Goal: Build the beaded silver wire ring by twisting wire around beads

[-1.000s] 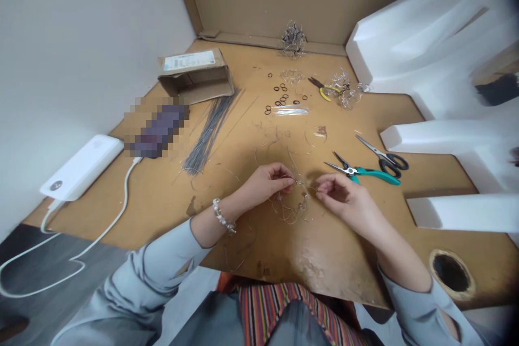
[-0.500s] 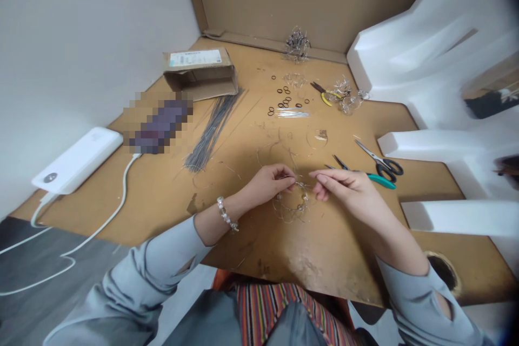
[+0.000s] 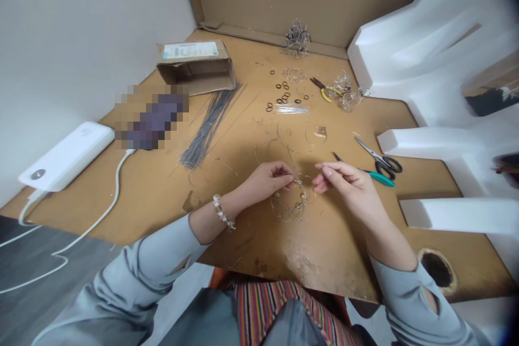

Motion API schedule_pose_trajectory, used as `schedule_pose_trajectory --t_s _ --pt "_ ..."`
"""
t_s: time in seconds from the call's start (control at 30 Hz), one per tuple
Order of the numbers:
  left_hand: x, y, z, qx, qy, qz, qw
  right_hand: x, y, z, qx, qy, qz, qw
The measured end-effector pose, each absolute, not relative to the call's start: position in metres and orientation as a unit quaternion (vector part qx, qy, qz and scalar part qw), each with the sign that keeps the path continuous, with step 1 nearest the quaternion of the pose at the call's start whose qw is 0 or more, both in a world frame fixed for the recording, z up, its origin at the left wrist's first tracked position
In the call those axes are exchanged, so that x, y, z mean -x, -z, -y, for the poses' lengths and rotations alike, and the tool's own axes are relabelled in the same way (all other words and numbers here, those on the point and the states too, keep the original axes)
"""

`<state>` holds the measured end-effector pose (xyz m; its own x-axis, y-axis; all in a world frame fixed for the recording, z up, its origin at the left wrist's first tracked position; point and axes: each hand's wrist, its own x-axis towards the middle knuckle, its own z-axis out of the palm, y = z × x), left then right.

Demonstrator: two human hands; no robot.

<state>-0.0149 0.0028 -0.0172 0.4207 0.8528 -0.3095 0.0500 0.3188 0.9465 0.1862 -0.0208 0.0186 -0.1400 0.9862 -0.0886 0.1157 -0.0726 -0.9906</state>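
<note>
So we're on the wire ring (image 3: pixel 288 208), lying near the front edge of the table (image 3: pixel 332 273). Left hand (image 3: pixel 264 181) pinches a wire end (image 3: pixel 287 175); right hand (image 3: pixel 344 184) has fingertips pressed together just beside it, grip unclear. Next seems to need that end worked tighter into the ring.

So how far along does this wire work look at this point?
Done: a tangled wire cluster sits by the back wall, and another cluster lies beside yellow-handled pliers. In hand: the left hand pinches a looped wire piece, with the right hand beside it. Left: a bundle of grey wire rods and black rubber rings lie out.
</note>
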Motion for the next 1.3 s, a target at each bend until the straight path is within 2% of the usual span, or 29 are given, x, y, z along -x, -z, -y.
schedule_pose_trajectory --t_s 0.23,0.57,0.87,1.3 --pt "0.016 0.02 -0.003 -0.507 -0.294 -0.441 0.679 -0.184 -0.013 0.023 0.501 -0.502 0.57 0.415" --pt "0.018 0.018 -0.004 -0.557 -0.256 -0.417 0.671 -0.181 0.002 0.029 0.514 -0.44 0.657 0.332" --pt "0.019 0.01 -0.004 -0.528 -0.228 -0.409 0.709 -0.181 -0.012 0.026 0.508 -0.492 0.596 0.381" --pt "0.019 0.019 -0.005 -0.539 -0.229 -0.401 0.705 -0.181 -0.012 0.026 0.495 -0.533 0.608 0.317"
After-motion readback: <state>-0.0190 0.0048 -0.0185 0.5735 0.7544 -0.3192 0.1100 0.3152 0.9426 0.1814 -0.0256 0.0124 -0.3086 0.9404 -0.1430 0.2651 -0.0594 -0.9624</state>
